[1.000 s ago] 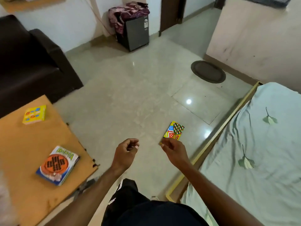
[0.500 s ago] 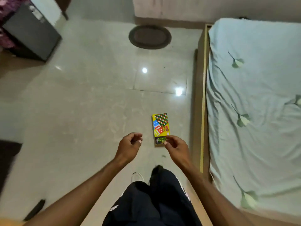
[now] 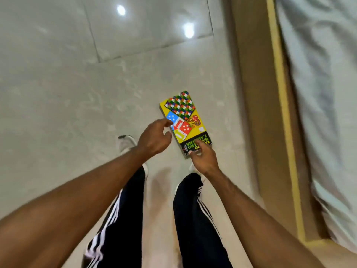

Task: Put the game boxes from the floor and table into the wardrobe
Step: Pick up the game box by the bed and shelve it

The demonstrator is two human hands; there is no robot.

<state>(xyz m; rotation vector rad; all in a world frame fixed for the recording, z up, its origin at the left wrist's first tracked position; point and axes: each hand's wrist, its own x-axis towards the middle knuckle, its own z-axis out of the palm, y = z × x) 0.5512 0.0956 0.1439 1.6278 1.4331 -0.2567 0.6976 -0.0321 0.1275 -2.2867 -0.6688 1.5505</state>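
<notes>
A yellow snakes-and-ladders game box (image 3: 185,120) lies flat on the pale tiled floor, just ahead of my feet. My left hand (image 3: 154,139) reaches down to the box's left edge, fingers loosely bent and their tips at the edge. My right hand (image 3: 202,158) is at the box's near end, with its fingertips touching the black title strip. Neither hand has a clear grip round the box. The wardrobe and the other game boxes are out of view.
A bed with a wooden frame (image 3: 270,113) and a pale sheet (image 3: 318,93) runs along the right, close to the box. My legs in dark striped trousers (image 3: 193,219) and my white shoes (image 3: 125,142) stand right behind the box.
I have bent down over the floor and the view has tipped straight down. Both hands have dropped to the game box, the left one opening from a loose fist. The table is no longer visible.
</notes>
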